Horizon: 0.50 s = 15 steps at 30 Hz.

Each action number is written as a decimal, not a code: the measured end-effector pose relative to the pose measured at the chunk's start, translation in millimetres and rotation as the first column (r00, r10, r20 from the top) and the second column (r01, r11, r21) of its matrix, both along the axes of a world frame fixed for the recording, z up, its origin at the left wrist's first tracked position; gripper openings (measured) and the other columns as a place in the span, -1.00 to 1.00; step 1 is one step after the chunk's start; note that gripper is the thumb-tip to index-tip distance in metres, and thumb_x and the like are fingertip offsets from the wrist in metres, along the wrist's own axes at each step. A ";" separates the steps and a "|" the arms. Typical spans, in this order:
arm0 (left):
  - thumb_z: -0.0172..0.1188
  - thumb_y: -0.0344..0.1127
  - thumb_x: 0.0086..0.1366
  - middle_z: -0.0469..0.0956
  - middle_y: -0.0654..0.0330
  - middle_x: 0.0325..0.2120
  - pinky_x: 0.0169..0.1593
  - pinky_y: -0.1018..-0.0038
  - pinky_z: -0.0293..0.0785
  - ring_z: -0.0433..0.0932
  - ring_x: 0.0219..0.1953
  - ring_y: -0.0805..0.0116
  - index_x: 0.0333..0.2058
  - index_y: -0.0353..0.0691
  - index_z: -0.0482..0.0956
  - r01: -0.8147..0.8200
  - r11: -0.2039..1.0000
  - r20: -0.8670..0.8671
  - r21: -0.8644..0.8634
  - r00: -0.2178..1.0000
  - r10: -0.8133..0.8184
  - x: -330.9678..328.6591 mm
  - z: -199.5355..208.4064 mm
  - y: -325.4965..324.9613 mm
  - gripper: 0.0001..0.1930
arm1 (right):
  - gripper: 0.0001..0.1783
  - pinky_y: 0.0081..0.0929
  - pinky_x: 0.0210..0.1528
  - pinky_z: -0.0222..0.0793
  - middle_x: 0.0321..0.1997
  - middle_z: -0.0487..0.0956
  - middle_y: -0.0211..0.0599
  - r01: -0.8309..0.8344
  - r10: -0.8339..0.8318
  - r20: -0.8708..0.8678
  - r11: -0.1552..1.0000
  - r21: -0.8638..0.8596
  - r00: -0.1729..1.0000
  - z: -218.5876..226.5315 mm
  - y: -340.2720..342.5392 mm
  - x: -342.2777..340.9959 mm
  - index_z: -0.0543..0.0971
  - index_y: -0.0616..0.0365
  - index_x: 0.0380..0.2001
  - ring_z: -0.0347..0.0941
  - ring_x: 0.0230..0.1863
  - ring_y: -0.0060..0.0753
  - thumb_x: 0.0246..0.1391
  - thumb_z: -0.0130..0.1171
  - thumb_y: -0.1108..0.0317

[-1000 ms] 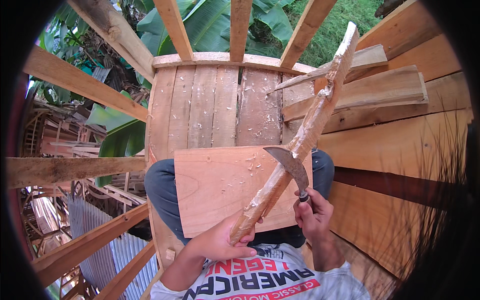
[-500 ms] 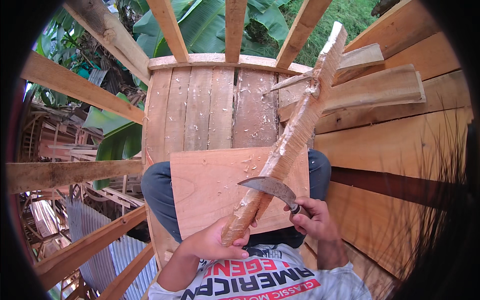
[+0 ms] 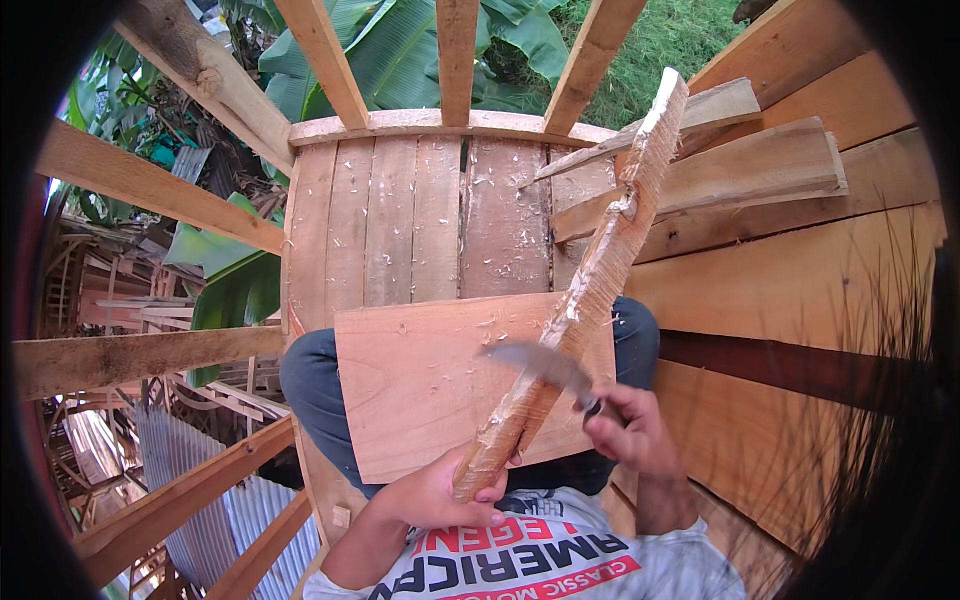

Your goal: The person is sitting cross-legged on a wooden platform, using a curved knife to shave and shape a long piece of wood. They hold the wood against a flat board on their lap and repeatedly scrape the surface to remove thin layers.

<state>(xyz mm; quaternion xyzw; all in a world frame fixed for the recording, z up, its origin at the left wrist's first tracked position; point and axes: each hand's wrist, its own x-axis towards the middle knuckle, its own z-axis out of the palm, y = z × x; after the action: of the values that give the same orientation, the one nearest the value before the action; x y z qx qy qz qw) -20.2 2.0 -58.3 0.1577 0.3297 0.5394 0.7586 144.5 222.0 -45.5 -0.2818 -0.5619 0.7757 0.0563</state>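
A long rough wooden strip (image 3: 600, 262) slants from my lap up to the far right, its edge pale and freshly cut in places. My left hand (image 3: 447, 492) is wrapped round its near end. In my right hand (image 3: 632, 432) is the handle of a curved knife (image 3: 548, 366), its fingers closed. The blade, slightly blurred, lies across the strip's near half with its tip pointing left; whether it touches the wood I cannot tell. Under the strip a flat wooden board (image 3: 430, 385) rests across my legs, with a few shavings on it.
Light shavings are scattered over the plank floor (image 3: 395, 220) ahead. Two loose wood pieces (image 3: 740, 175) lean at the right by the plank wall (image 3: 790, 275). Wooden rails (image 3: 150, 350) stand on the left and far sides, with large green leaves (image 3: 390, 60) beyond.
The strip's far end has dropped slightly toward me. My right hand and the knife have moved a little along the strip, and the blade is now blurred. My left hand keeps its hold.
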 end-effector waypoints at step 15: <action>0.30 -0.50 0.06 0.23 0.42 -0.54 -0.33 0.70 0.21 0.22 -0.47 0.67 0.04 -0.31 0.20 -0.037 0.999 -0.049 -0.003 0.998 0.037 -2.4 3.6 -2.8 -0.41 | -0.73 -0.75 -0.65 0.08 -0.69 0.38 -0.49 0.355 -0.318 -0.271 0.930 0.098 0.909 -9.6 13.7 13.0 0.46 0.32 -0.15 0.25 -0.72 -0.75 0.10 0.17 0.43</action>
<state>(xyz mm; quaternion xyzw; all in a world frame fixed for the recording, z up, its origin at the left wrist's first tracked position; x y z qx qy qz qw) -22.7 -0.8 -54.7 0.1635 0.3520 0.5487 0.7404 157.5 235.6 -55.1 -0.2697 -0.5478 0.7408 0.2801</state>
